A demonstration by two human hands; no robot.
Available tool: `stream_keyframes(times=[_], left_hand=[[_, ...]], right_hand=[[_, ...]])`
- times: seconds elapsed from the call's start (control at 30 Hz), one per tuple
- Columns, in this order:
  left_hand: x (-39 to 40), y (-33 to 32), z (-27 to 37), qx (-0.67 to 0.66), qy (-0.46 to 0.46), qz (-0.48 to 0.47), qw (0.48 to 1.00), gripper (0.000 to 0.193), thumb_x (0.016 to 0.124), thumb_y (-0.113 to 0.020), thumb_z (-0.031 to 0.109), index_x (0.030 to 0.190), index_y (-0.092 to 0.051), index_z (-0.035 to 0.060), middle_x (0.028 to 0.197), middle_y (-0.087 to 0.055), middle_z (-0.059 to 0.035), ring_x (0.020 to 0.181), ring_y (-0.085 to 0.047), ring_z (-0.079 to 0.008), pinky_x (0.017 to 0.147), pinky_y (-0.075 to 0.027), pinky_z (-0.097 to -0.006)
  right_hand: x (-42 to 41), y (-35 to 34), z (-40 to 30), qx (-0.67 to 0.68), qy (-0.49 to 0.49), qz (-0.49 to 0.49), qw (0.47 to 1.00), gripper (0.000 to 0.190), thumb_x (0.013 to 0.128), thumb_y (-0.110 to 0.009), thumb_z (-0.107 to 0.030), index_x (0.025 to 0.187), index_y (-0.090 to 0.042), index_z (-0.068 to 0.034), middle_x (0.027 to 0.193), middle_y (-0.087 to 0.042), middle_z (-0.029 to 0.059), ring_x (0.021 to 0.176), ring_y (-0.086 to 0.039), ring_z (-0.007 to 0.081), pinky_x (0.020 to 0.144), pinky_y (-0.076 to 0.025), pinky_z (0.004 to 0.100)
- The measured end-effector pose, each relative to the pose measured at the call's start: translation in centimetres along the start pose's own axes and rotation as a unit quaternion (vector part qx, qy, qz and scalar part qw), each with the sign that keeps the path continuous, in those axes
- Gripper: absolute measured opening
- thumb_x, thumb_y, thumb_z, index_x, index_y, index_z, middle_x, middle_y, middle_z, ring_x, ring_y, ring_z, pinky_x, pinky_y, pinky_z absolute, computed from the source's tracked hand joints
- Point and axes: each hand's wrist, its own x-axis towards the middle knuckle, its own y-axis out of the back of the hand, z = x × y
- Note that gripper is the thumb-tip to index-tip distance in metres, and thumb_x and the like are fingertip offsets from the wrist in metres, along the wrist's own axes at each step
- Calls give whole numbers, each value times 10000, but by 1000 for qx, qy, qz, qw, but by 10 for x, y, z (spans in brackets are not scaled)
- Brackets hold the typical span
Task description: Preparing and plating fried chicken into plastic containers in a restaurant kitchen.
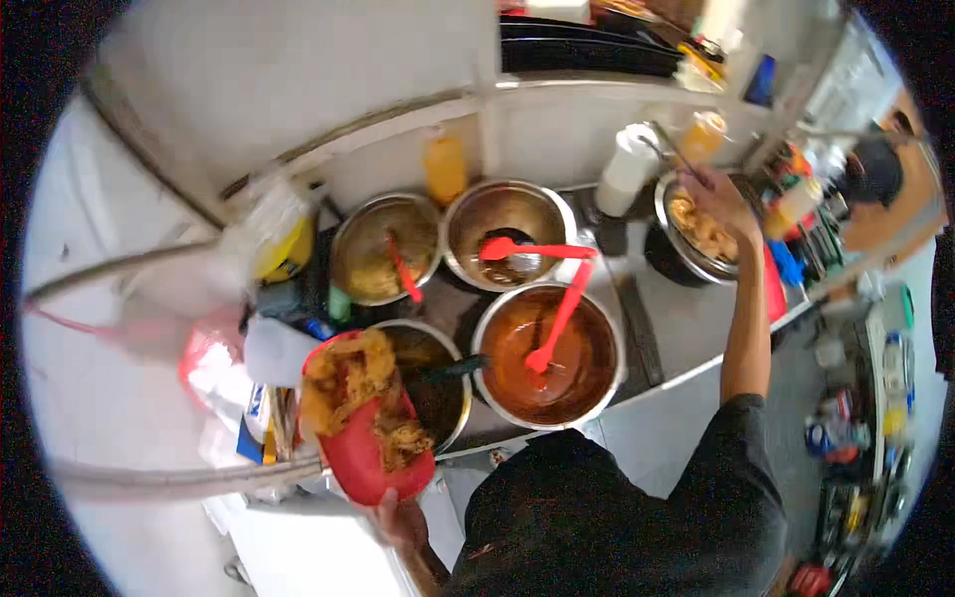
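My left hand grips the near end of a red tray, tilted over the counter's left side. Browned, battered fried pieces, apparently chicken, lie on it. At the far right, my right hand holds metal tongs, whose ends are blurred. Below that hand is a steel bowl with golden fried pieces inside. Between my hands stands a bowl of red-orange sauce with a red silicone utensil in it. The tray partly covers a bowl of dark sauce with a dark-handled utensil.
Behind are a steel bowl with a red utensil and another bowl of yellowish food. A white squeeze bottle and an orange bottle stand near the wall. A dark flat strip lies right of the sauce. A person is far right.
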Motion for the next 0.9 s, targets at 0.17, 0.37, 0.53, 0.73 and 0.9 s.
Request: stream_keyframes(times=[0.17,0.37,0.53,0.73,0.9], left_hand=[[-5,-34,37,-149,67,18,986,572,762,-582,-32,1311,-437,35,1226,-556,-149,1051,-568,-262,902,-467,-357],[-24,-26,50,-139,52,59,987,557,755,-581,-50,1282,-461,83,1221,-560,-139,1023,-576,-273,869,-477,-346],[-29,-16,51,-162,20,50,985,590,764,-558,-78,1324,-421,45,1237,-547,-152,1055,-565,-270,921,-444,-354],[-28,-7,56,-166,21,36,985,621,757,-559,-67,1345,-407,67,1251,-542,-147,1063,-565,-282,912,-458,-367],[-29,-8,59,-171,36,31,984,610,758,-558,-64,1338,-409,52,1251,-543,-147,1063,-565,-279,911,-460,-369]], right_hand=[[5,-150,-107,-91,222,-210,948,399,921,-468,-382,980,-621,-19,885,-657,101,728,-587,259,662,-461,349],[-33,-319,-210,-305,393,-296,816,258,864,-564,-281,936,-647,-47,828,-671,122,664,-593,334,589,-437,417],[-18,-351,-232,-295,403,-342,796,278,867,-561,-292,930,-644,-34,814,-668,124,660,-591,332,592,-440,419],[-2,-364,-237,-286,393,-379,788,304,871,-557,-305,924,-640,-18,796,-663,126,656,-588,329,596,-444,422],[-27,-367,-230,-279,377,-401,787,325,874,-554,-317,918,-637,-5,782,-660,127,652,-586,327,599,-447,425]])
